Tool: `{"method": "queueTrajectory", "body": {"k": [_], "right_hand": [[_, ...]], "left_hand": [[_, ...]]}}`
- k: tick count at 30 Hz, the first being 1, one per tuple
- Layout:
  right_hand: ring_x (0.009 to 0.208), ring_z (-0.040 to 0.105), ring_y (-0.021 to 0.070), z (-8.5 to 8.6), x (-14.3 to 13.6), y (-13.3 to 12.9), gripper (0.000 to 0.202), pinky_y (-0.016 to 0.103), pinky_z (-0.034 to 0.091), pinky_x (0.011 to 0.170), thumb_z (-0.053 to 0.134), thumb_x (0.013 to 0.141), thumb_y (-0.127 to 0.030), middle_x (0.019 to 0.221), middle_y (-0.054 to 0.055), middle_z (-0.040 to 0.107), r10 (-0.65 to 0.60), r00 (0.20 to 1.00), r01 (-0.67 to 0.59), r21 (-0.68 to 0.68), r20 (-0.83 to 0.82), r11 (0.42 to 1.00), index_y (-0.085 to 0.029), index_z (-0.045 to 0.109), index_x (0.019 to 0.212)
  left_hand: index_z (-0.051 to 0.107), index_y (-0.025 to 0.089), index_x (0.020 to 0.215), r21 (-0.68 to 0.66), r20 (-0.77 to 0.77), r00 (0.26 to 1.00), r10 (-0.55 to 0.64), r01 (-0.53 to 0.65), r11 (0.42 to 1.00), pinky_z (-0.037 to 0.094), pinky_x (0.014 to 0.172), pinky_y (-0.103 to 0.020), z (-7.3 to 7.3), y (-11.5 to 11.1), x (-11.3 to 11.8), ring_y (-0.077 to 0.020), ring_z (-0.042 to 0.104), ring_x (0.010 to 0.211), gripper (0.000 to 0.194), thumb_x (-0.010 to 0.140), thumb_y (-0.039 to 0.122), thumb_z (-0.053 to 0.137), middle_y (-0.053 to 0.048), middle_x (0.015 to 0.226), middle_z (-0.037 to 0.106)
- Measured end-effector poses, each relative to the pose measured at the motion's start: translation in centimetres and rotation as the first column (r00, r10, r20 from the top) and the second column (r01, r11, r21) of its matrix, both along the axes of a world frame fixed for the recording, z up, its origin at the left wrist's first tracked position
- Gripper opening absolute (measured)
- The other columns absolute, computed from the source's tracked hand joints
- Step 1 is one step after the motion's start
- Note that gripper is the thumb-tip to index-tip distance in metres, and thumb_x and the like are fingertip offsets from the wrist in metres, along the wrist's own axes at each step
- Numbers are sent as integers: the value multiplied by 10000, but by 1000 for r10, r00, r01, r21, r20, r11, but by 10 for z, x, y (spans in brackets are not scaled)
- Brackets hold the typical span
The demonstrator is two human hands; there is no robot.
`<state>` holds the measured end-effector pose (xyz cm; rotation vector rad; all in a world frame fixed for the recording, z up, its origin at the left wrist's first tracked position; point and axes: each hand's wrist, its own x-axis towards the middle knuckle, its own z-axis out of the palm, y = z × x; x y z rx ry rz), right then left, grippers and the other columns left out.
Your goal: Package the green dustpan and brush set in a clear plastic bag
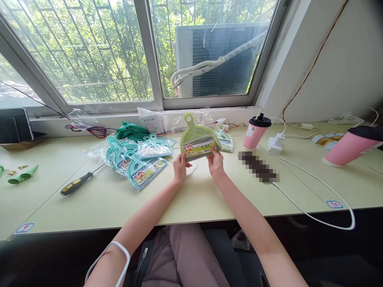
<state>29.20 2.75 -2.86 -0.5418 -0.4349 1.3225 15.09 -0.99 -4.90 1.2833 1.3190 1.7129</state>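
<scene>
Dustpan-and-brush set [206, 132] held up between two hands, at the centre of the frame.
The fingers of the left hand [180, 166] and the right hand [216, 161] are closed on its lower corners, its handle [191, 126] pointing up toward the window [215, 59]; whether its bottom edge touches the worktop [191, 205] cannot be told. A steady hold here probably calls for even, light pressure from both sides, thumbs kept toward the ends of the printed label [198, 148] so it stays readable, and no squeezing of the grey bristles [201, 140], which look likely to bend. Teal sets [145, 175] lie overlapping at centre left, near a screwdriver [77, 183]; a pink cup [255, 134] stands right of centre, so wide elbow swings are best avoided.
</scene>
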Motion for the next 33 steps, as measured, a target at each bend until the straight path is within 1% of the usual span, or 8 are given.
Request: {"method": "queueTrajectory", "body": {"k": [3,9,12,16,22,28,31,33], "right_hand": [[985,693,180,1,2,0,201,314,593,871,783,710,-277,932,32,747,-22,1000,22,-15,8,1000,-199,688,869],[1071,669,174,2,4,1,292,310,580,920,780,718,-307,997,25,746,-26,999,26,45,20,999,-219,685,979],[1076,670,164,2,7,3,272,295,579,927,769,737,-303,1014,25,745,-46,999,47,39,-21,998,-212,678,978],[1081,672,157,5,12,3,268,301,577,942,744,774,-305,1036,15,743,-75,997,76,43,-19,996,-225,665,1017],[1071,677,143,9,15,1,200,304,561,972,712,804,-259,1071,11,737,-76,994,79,42,-73,996,-222,666,994],[1111,657,145,12,22,1,270,311,543,995,716,798,-268,1112,10,725,-58,998,61,95,-30,994,-237,658,1060],[1111,654,152,16,27,2,274,330,547,980,706,798,-257,1117,10,724,-20,1000,18,129,14,991,-245,656,1068],[1102,655,148,18,29,4,226,318,551,959,694,803,-250,1103,10,727,4,999,-8,136,32,991,-238,667,1027]], "left_hand": [[644,154,891,6,-39,999,-12,12,1000,487,461,-238,0,-2,2,-140,621,468,528,884,639,434,-38,656,675],[622,161,828,50,-56,996,-64,67,996,486,492,-245,4,0,-7,-135,609,477,493,919,587,391,-45,630,686],[589,181,809,63,-184,982,-38,50,997,475,506,-241,5,0,-11,-126,602,482,443,943,542,369,-30,650,696],[530,205,768,75,-418,908,-19,56,996,442,523,-229,6,-3,-13,-106,582,487,383,973,464,337,-2,694,711],[523,210,729,125,-597,800,56,23,992,423,569,-229,7,-4,-16,-106,587,511,308,960,358,383,19,634,677],[550,209,716,200,-730,674,115,49,979,379,544,-229,3,-6,-17,-99,530,474,283,939,294,398,21,583,646],[569,209,748,208,-688,725,25,164,964,413,577,-247,0,-9,-20,-114,572,527,357,970,374,344,4,632,662],[587,208,793,256,-541,840,-39,208,944,453,605,-271,1,-5,-22,-133,602,569,464,984,476,260,-18,674,671]]}}
